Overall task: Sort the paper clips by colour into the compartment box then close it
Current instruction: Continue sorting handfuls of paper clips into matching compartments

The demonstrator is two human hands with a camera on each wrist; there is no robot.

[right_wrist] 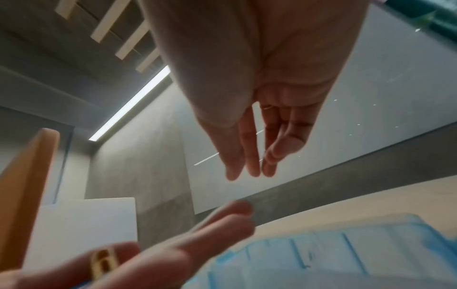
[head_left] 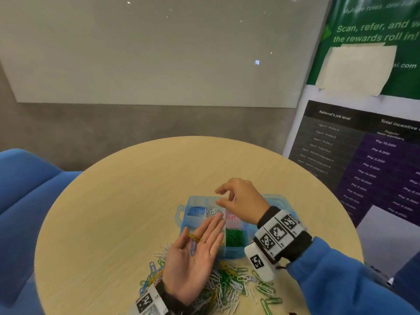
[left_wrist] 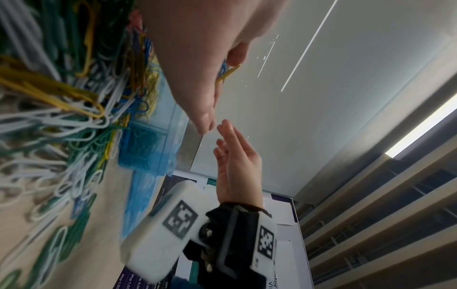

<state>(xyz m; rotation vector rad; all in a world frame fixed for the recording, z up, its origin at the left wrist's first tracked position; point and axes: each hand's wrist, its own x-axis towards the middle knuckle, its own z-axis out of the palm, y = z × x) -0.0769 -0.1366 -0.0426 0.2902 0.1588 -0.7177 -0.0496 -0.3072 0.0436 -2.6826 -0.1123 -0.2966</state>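
While the left hand lies flat, palm up, as a tray, a yellow clip and a blue clip rest loose on it, probably so the other hand can pick them off one at a time. The right hand, its grip released with fingers relaxed and holding nothing, hovers just beyond the left fingertips, over the open compartment box. Blue, white, pink and green clips fill separate compartments beneath it. The unsorted pile lies on the counter under the left wrist.
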